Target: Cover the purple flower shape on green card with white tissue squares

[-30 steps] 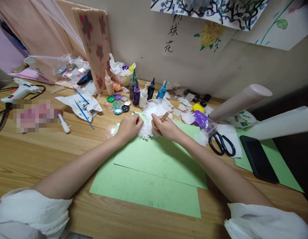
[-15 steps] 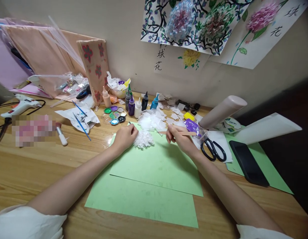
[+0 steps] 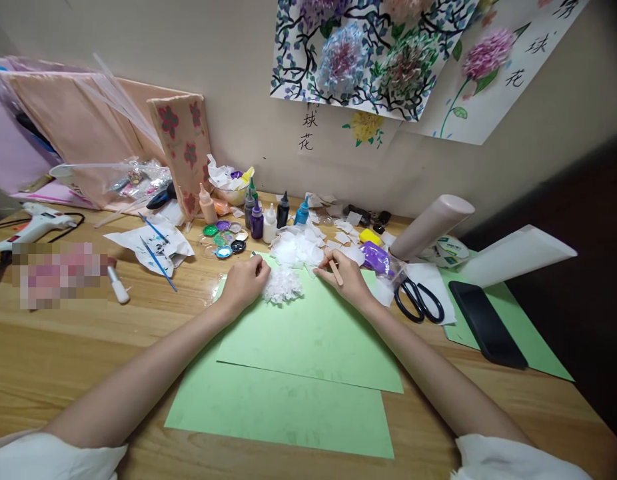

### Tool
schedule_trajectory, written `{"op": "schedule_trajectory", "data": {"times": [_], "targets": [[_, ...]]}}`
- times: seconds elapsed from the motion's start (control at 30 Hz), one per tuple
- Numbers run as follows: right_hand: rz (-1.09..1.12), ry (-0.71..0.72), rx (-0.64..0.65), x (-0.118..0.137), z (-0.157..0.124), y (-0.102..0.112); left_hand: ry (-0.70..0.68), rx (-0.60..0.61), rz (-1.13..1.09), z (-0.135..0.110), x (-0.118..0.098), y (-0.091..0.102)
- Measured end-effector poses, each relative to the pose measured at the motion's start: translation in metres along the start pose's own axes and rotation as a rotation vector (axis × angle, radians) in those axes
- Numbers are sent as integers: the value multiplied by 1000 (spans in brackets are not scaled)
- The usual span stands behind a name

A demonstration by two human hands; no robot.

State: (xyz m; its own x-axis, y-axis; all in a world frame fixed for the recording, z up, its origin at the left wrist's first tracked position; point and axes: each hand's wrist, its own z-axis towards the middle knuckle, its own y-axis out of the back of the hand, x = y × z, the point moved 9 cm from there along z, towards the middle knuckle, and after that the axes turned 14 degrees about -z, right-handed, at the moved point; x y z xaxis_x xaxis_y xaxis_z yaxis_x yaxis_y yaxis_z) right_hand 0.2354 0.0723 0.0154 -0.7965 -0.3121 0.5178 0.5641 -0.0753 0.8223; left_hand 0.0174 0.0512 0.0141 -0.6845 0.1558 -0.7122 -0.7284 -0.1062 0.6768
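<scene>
My right hand [image 3: 344, 275] is closed around a flat wooden craft stick [image 3: 336, 273], which tilts back against the fingers. Its fingertips are at the near right edge of a heap of thin white paper pieces [image 3: 297, 245]; whether they pinch a piece is too small to tell. A fluffy white paper flower [image 3: 282, 287] lies on the upper green sheet [image 3: 308, 340]. Against the flower's left side rests my left hand [image 3: 244, 283], its fingers curled closed. A small dark tip shows above that hand, but what the fingers hold is hidden.
Paint bottles [image 3: 269, 223] and a paint palette [image 3: 226, 239] stand behind the flower. Two brushes [image 3: 158, 257] lie on stained paper at left, near a glue gun [image 3: 33, 225]. To the right are black-handled scissors [image 3: 419, 300], purple clay [image 3: 376, 259], a roll [image 3: 433, 227] and a phone [image 3: 487, 323].
My right hand has moved left to the white paper heap, and the craft stick has swung from level to steeply tilted. My left hand stays beside the flower. The view has shifted slightly.
</scene>
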Motion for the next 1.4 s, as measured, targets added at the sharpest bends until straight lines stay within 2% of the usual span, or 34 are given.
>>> {"op": "schedule_trajectory", "data": {"times": [0.1,0.23,0.33,0.47,0.57,0.63,0.83,0.97,1.13,1.4], "targets": [[36,-4,10,-1,2,8,3,-3,-6,0,0,0],[-81,53,-1,5,-4,29,2,1,-19,0,0,-1],[-129,56,-26,11,-6,35,3,1,-22,0,0,-2],[-146,-24,31,13,-3,13,3,-3,-17,0,0,-1],[-167,-12,80,18,0,-3,-3,-1,-14,0,0,-1],[-159,-5,92,18,2,-2,-5,0,-13,0,0,0],[-95,-59,55,4,0,21,-3,-9,-19,0,2,-1],[-75,-127,64,3,-1,8,-6,-18,-20,1,3,-2],[-39,-139,37,11,-1,-13,-8,-21,-21,2,2,-2],[-25,-83,49,9,-7,-3,-6,-27,-40,1,2,-1]]}}
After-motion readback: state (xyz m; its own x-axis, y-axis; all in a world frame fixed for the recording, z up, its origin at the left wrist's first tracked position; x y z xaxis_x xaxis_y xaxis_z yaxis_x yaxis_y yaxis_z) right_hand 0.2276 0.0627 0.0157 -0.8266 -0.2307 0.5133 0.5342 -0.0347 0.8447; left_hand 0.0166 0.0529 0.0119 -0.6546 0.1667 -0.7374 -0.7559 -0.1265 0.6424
